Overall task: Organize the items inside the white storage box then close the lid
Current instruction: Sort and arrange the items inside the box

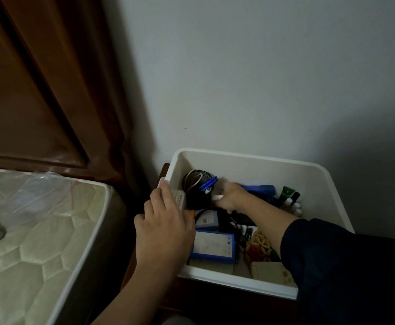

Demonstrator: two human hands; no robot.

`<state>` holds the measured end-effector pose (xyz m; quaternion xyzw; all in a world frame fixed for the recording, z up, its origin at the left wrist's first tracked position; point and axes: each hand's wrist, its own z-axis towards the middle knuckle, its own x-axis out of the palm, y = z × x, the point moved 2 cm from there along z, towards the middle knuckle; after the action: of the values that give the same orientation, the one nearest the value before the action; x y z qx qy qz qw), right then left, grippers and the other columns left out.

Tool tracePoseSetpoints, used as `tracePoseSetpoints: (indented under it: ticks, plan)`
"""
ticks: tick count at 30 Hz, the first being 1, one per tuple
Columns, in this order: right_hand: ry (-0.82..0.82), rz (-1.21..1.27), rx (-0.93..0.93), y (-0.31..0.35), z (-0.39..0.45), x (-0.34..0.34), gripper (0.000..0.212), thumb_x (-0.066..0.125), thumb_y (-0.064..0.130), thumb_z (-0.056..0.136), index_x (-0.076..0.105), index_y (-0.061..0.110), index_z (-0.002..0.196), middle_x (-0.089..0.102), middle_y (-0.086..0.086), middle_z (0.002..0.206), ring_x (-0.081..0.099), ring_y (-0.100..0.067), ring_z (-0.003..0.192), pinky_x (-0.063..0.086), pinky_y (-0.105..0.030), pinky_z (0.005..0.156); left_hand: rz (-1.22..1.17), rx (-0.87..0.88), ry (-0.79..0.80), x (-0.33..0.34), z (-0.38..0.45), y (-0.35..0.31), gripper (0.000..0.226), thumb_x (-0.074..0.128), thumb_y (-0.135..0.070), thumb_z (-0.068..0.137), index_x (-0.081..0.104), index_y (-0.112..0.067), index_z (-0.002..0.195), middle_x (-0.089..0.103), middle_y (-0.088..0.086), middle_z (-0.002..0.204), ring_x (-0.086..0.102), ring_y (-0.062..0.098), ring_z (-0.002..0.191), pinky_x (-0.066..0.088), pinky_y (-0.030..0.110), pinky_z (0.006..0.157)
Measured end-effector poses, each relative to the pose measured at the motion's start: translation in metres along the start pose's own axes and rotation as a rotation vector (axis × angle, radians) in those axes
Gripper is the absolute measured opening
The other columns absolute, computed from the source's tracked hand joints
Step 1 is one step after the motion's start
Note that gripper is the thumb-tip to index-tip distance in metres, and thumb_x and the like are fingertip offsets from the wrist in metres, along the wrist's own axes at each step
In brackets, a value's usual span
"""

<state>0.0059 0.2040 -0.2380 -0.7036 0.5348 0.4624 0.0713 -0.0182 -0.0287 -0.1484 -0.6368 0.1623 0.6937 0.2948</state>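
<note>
Grey wall; left hand (164,227) flat on box (250,158) rim; right hand (230,195) pinches white plug (217,197).

Dim, murky picture; right hand (229,195) motion-blurred, edges bowed, corners dark.

Print shows on a small white carton (180,201) and a blue-edged box (212,247), too blurred to read.

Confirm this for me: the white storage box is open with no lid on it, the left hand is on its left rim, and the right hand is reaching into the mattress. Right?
Not quite. In the head view the right hand reaches into the white storage box, beside the black mesh cup, not into the mattress. The rest holds: the box is open, no lid on it, left hand on its left rim.
</note>
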Motion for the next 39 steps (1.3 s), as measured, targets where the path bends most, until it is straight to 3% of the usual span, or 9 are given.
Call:
tracePoseSetpoints:
  ticks: [3,6,11,16,20,25,28,35,39]
  plan:
    - [-0.002,0.044,-0.002,0.001,-0.001,-0.003,0.047,0.078,0.042,0.086,0.064,0.010,0.117,0.078,-0.010,0.088,0.072,-0.021,0.069,0.063,-0.040,0.082,-0.012,0.005,-0.001,0.000,0.000,0.001,0.079,0.038,-0.052,0.104,0.009,-0.011,0.165,0.040,0.007,0.155,0.052,0.022,0.134,0.054,0.039,0.099]
    - [-0.112,-0.053,-0.018,0.001,-0.012,-0.009,0.034,0.077,0.044,0.088,0.068,0.018,0.108,0.079,-0.003,0.077,0.076,-0.017,0.066,0.064,-0.034,0.076,-0.006,0.008,-0.003,0.000,0.000,0.001,0.079,0.038,-0.052,0.104,0.009,-0.011,0.165,0.040,0.007,0.155,0.052,0.022,0.135,0.054,0.039,0.100]
    - [-0.404,-0.301,-0.196,-0.001,-0.033,-0.023,0.007,0.071,0.031,0.096,0.075,0.025,0.095,0.075,0.002,0.098,0.073,-0.022,0.095,0.062,-0.037,0.083,0.008,0.002,-0.006,0.000,0.000,0.000,0.079,0.038,-0.052,0.104,0.011,-0.010,0.165,0.041,0.008,0.156,0.053,0.023,0.134,0.054,0.039,0.099]
    - [-0.467,-0.400,-0.268,-0.005,-0.031,-0.021,0.021,0.072,0.036,0.095,0.073,0.025,0.113,0.076,0.001,0.108,0.071,-0.025,0.101,0.059,-0.036,0.082,-0.004,0.004,-0.006,0.000,0.000,0.000,0.079,0.039,-0.052,0.104,0.010,-0.011,0.165,0.041,0.008,0.155,0.053,0.022,0.133,0.054,0.039,0.099]
    - [-0.557,-0.524,-0.322,-0.002,-0.028,-0.019,0.022,0.070,0.040,0.095,0.070,0.023,0.111,0.075,-0.002,0.103,0.071,-0.027,0.095,0.048,-0.033,0.069,-0.005,0.003,-0.007,0.000,0.000,0.000,0.079,0.039,-0.051,0.104,0.010,-0.010,0.165,0.041,0.007,0.154,0.053,0.022,0.132,0.054,0.038,0.098]
    - [-0.508,-0.660,-0.242,0.004,-0.026,-0.016,0.022,0.071,0.035,0.097,0.072,0.024,0.117,0.074,-0.003,0.105,0.072,-0.025,0.098,0.044,-0.031,0.068,-0.011,-0.002,-0.005,0.000,-0.001,0.000,0.079,0.039,-0.051,0.104,0.012,-0.010,0.165,0.043,0.008,0.153,0.054,0.022,0.131,0.055,0.039,0.097]
    - [-0.489,-0.625,-0.190,0.001,-0.022,-0.011,0.017,0.064,0.029,0.101,0.072,0.018,0.111,0.073,-0.005,0.100,0.072,-0.026,0.092,0.046,-0.031,0.064,-0.013,-0.002,-0.006,0.000,-0.001,0.001,0.078,0.039,-0.050,0.104,0.012,-0.010,0.165,0.043,0.008,0.153,0.054,0.022,0.131,0.055,0.040,0.097]
    - [-0.580,-0.538,-0.280,0.001,-0.035,-0.018,0.026,0.062,0.044,0.099,0.065,0.023,0.085,0.061,-0.001,0.078,0.071,-0.027,0.083,0.043,-0.031,0.061,-0.004,0.000,-0.008,0.000,-0.001,0.002,0.078,0.039,-0.050,0.104,0.011,-0.010,0.165,0.043,0.008,0.153,0.055,0.023,0.131,0.055,0.041,0.097]
    - [-0.698,-0.302,-0.407,-0.008,-0.066,-0.026,0.034,0.063,0.044,0.098,0.063,0.024,0.071,0.056,0.011,0.060,0.059,-0.012,0.059,0.038,-0.025,0.051,0.000,0.002,-0.011,0.000,-0.001,0.001,0.079,0.038,-0.050,0.104,0.010,-0.010,0.165,0.042,0.008,0.155,0.054,0.022,0.132,0.055,0.041,0.098]
